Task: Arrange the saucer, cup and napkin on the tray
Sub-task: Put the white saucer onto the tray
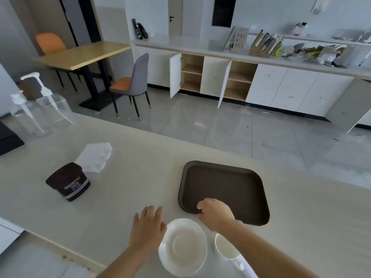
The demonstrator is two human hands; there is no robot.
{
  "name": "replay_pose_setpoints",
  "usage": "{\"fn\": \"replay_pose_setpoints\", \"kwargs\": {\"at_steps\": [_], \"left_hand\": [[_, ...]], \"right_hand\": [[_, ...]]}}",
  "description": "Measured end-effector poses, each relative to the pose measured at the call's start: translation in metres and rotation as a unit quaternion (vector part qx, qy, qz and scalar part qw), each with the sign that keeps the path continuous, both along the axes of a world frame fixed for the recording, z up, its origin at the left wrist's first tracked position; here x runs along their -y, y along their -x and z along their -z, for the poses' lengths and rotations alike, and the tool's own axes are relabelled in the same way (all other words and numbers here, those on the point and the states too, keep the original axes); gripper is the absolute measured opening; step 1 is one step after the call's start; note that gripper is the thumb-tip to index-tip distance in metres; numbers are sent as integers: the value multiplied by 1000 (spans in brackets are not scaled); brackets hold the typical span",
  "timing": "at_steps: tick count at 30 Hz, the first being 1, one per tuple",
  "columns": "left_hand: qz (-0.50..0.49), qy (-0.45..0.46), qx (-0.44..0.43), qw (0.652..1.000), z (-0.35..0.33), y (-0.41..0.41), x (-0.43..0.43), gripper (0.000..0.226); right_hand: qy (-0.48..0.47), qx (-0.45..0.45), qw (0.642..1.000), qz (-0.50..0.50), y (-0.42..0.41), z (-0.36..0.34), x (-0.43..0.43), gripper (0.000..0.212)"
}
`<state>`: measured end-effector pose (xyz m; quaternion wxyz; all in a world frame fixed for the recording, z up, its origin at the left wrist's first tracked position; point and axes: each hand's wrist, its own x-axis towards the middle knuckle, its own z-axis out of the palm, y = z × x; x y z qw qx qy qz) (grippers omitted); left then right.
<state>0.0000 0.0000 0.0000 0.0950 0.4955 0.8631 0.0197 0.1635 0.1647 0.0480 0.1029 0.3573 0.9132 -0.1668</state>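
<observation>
A dark brown tray point(224, 189) lies on the pale counter, with nothing on it. My right hand point(215, 214) is curled over the tray's near left corner, thumb inside the rim and fingers at its edge. A white saucer point(183, 246) sits on the counter just in front of the tray. My left hand point(147, 225) rests flat beside the saucer's left rim, fingers apart and holding nothing. A white cup point(225, 247) stands to the right of the saucer, partly hidden by my right forearm. A white folded piece point(246, 266), perhaps the napkin, shows under that forearm.
A dark brown cocoa tub point(69, 181) stands on the counter at the left, with a translucent plastic package point(95, 157) behind it. Two clear pump bottles point(40, 113) stand at the far left. The counter's far edge point(160, 137) drops to a tiled floor.
</observation>
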Motion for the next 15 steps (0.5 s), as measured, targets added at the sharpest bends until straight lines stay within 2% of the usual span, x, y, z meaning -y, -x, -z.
{"fn": "replay_pose_setpoints", "kwargs": {"at_steps": [10,15], "left_hand": [[-11,45,15,999,33,18,5,52],[-42,22,18,999,45,27,-5,55]], "right_hand": [[53,74,996,-6,14,33,10,30],[84,87,993,-3,19,47,11,21]]}}
